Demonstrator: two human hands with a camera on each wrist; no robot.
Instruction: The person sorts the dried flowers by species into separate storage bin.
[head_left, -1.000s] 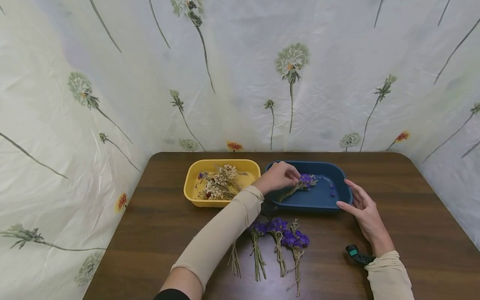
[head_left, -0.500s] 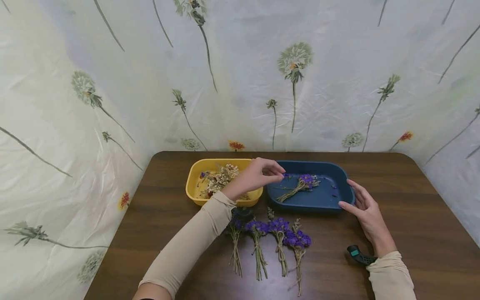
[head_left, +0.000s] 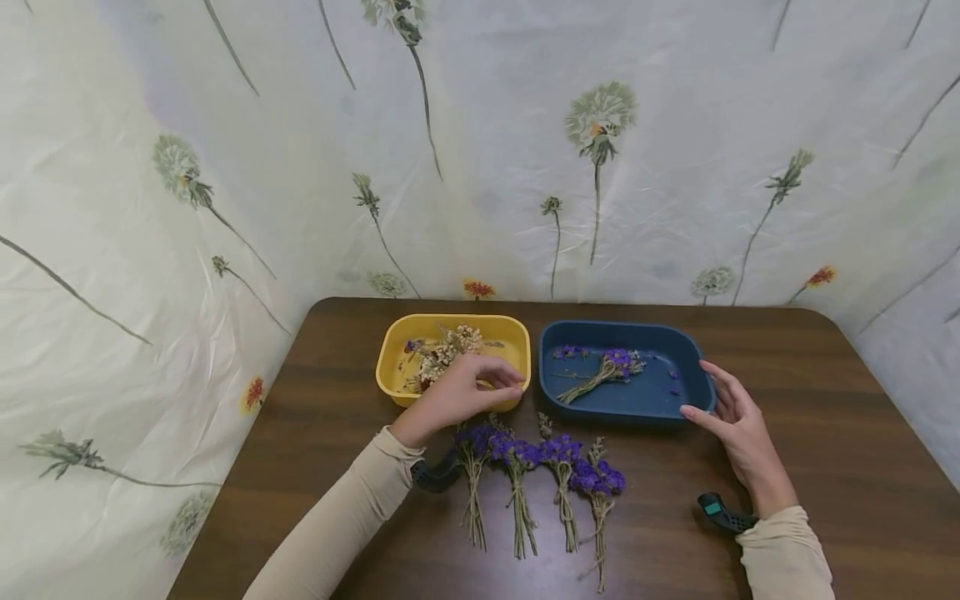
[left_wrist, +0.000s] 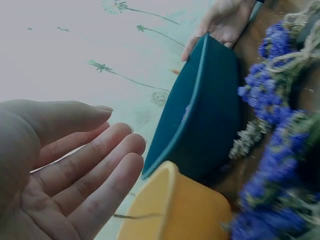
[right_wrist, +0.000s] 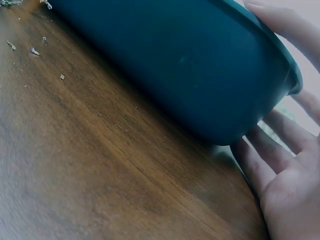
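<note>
My left hand [head_left: 468,387] hovers over the front right of the yellow tray [head_left: 517,333], its fingers loosely bent and nothing between thumb and fingertips in the left wrist view. My right hand [head_left: 738,429] holds the right end of the blue tray [head_left: 663,332], thumb at the front corner and fingers along the end wall. In the blue tray lies a tied bunch of purple dried flowers [head_left: 600,373], with loose purple petals [head_left: 570,352] around it. Dried cream-white flowers [head_left: 450,346] lie in the yellow tray, partly hidden by my left hand.
Several tied purple bunches [head_left: 562,467] lie in a row on the brown wooden table [head_left: 360,533] before the trays, stems toward me. Small plant crumbs [right_wrist: 34,51] are scattered on the table. A flower-printed sheet [head_left: 480,150] hangs behind and at the sides.
My left hand has let go of the purple bunch in the blue tray and drawn back left to the yellow tray. My right hand stays at the blue tray's end.
</note>
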